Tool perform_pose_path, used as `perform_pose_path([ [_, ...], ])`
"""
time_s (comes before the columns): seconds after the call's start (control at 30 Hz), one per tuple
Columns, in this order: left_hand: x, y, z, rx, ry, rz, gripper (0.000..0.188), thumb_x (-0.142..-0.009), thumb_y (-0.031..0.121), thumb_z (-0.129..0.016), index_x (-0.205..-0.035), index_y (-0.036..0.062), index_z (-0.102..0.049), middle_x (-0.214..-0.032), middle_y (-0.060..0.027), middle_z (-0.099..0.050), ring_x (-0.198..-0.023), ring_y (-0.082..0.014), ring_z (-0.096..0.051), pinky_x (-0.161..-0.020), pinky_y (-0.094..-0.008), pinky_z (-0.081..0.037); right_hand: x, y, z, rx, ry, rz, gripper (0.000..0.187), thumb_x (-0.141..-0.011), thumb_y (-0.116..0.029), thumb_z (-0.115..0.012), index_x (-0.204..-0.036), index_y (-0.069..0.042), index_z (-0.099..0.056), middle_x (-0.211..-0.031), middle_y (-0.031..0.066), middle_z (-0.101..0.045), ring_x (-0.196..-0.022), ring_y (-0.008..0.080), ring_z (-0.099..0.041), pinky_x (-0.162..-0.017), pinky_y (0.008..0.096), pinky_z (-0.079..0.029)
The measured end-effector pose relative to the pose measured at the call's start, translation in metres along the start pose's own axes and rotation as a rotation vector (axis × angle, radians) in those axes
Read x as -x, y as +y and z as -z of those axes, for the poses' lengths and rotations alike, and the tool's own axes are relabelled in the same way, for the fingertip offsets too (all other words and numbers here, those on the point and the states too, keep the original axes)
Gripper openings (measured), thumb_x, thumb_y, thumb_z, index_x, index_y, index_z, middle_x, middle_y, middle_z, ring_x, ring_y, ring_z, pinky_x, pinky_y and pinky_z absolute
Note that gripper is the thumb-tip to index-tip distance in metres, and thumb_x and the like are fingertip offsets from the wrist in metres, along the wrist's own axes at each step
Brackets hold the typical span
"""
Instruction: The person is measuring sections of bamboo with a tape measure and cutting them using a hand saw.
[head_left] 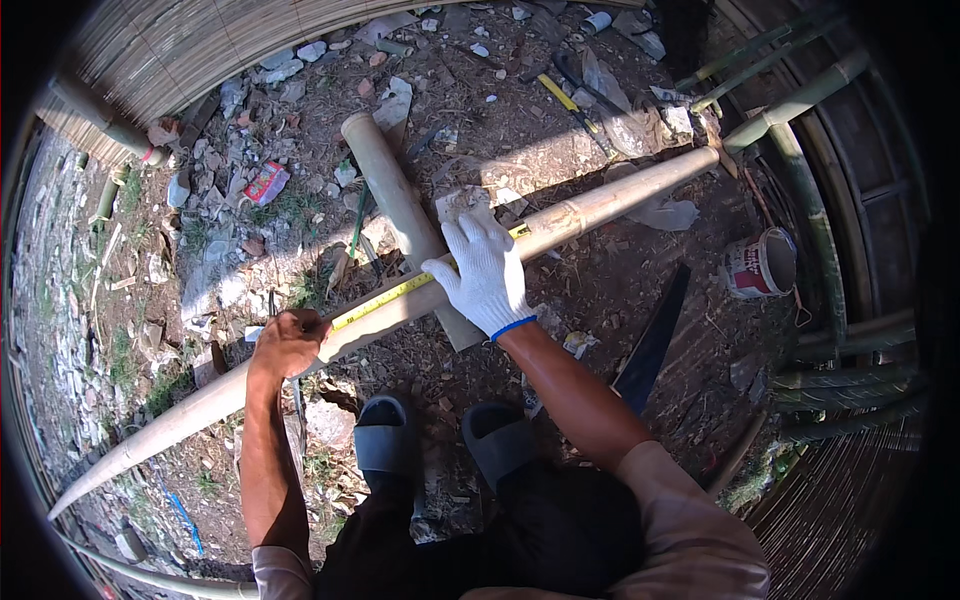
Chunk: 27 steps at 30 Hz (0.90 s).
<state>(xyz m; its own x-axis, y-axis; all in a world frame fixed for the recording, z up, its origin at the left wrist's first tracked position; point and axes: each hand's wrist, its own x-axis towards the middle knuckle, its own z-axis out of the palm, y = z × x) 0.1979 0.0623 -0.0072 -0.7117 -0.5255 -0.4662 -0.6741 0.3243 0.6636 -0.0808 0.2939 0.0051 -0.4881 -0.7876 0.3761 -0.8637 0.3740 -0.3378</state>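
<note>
A long pale bamboo pole (pixel 560 222) lies slantwise before me, from lower left to upper right. Along its top runs a yellow measuring tape (pixel 385 297). My bare left hand (pixel 288 345) is closed at the tape's left end, fingers curled against the pole; whether the tape's case is inside cannot be made out. My right hand (pixel 485 275), in a white knitted glove with a blue cuff, lies over tape and pole with its thumb spread and fingers stretched out. Beneath the pole, a shorter, thicker bamboo piece (pixel 385 185) crosses it.
A handsaw (pixel 655 340) lies right of my feet. Farther off are a yellow-handled tool (pixel 570 100) and a red-and-white bucket (pixel 760 264) on its side. Bamboo poles and slatted walls (pixel 230 45) border the littered dirt ground. My sandals (pixel 387 435) stand close below the pole.
</note>
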Motion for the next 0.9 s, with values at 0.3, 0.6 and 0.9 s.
perform_pose_path([
  [0.3, 0.013, 0.011, -0.002, -0.097, 0.14, -0.01, 0.032, -0.087, 0.02, -0.067, -0.111, -0.0007, -0.074, -0.103, -0.0165, -0.078, -0.092, -0.0219, -0.073, -0.087, -0.0331, -0.056, 0.016, -0.001, -0.006, 0.077, -0.08, -0.009, 0.063, -0.096, -0.052, -0.064, -0.134, -0.002, -0.058, -0.125, 0.0188, -0.056, -0.131, 0.0371, -0.049, -0.117, 0.0549, -0.033],
  [0.6, 0.023, 0.026, 0.025, -0.464, 0.076, 0.059, 0.033, -0.098, 0.041, -0.074, -0.101, 0.0078, -0.075, -0.095, -0.0151, -0.077, -0.083, -0.0256, -0.068, -0.082, -0.0388, -0.056, 0.018, 0.0, -0.01, 0.083, -0.104, 0.054, 0.051, -0.097, -0.044, -0.065, -0.128, -0.003, -0.063, -0.118, 0.0164, -0.062, -0.123, 0.039, -0.054, -0.111, 0.0536, -0.038],
  [0.9, 0.074, -0.032, 0.078, -0.473, 0.076, 0.266, 0.041, -0.093, 0.054, -0.076, -0.1, 0.0148, -0.082, -0.092, -0.0083, -0.079, -0.077, -0.0219, -0.071, -0.073, -0.0419, -0.057, 0.021, -0.004, -0.016, 0.134, 0.037, 0.159, 0.051, -0.094, -0.037, -0.073, -0.129, -0.002, -0.066, -0.124, 0.0209, -0.064, -0.123, 0.0416, -0.058, -0.114, 0.057, -0.039],
])
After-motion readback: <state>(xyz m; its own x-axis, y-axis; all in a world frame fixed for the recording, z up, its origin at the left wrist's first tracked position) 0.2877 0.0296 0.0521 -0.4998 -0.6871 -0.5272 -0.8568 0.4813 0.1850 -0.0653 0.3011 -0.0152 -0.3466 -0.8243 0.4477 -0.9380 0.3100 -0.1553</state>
